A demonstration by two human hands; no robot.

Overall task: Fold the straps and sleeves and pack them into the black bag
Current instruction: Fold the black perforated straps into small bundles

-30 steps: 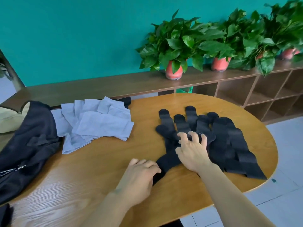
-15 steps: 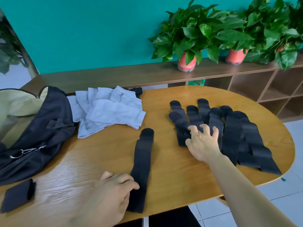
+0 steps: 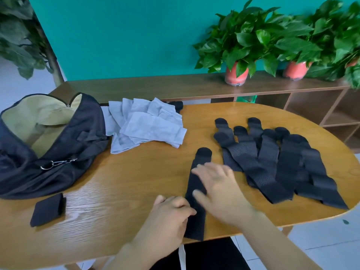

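Right hand (image 3: 220, 189) has left the strap pile (image 3: 272, 162) and now lies across the single strap (image 3: 201, 156), mid-length. It is palm down, fingers spread and straight, gripping nothing, and motion-blurred. Left hand (image 3: 171, 217) stays at the strap's lower left edge, fingers curled onto the fabric. The strap lies lengthwise at the near table (image 3: 116, 182) edge. Grey sleeves (image 3: 150, 125) sit beside the open black bag (image 3: 48, 152); a folded strap (image 3: 47, 209) lies in front of it.
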